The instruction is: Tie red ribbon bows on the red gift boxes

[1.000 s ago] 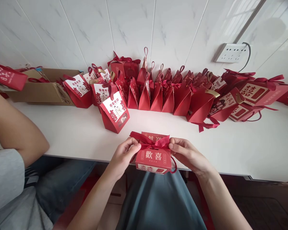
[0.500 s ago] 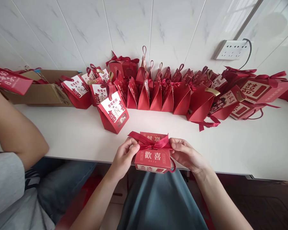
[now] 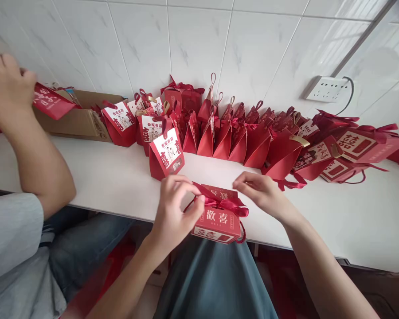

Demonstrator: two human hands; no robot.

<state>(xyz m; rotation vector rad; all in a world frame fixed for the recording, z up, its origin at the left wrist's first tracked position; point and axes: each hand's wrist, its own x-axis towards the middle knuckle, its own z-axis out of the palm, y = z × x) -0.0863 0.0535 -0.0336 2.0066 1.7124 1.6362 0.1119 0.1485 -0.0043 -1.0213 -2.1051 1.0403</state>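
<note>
A red gift box (image 3: 216, 226) with white Chinese lettering and a twisted cord handle sits at the table's front edge, before my lap. A shiny red ribbon (image 3: 228, 204) is tied in a bow across its top. My left hand (image 3: 179, 206) pinches the left side of this ribbon between thumb and forefinger. Above the box's right rear corner hovers my right hand (image 3: 261, 192), apart from the bow, thumb and fingertips drawn close together with nothing seen between them. Just behind and to the left stands a red gift bag with a white label (image 3: 168, 153).
Several red gift bags (image 3: 221, 144) stand in rows along the tiled wall. Ribboned boxes (image 3: 362, 144) are stacked at right, below a power strip (image 3: 329, 88). At left, another person's hand (image 3: 9, 84) is beside a red packet (image 3: 55, 104) over a cardboard box (image 3: 73, 122).
My right hand has let go of the bow's right side and risen away. My left hand has turned over the ribbon's left side. The other person's hand has come further into view.
</note>
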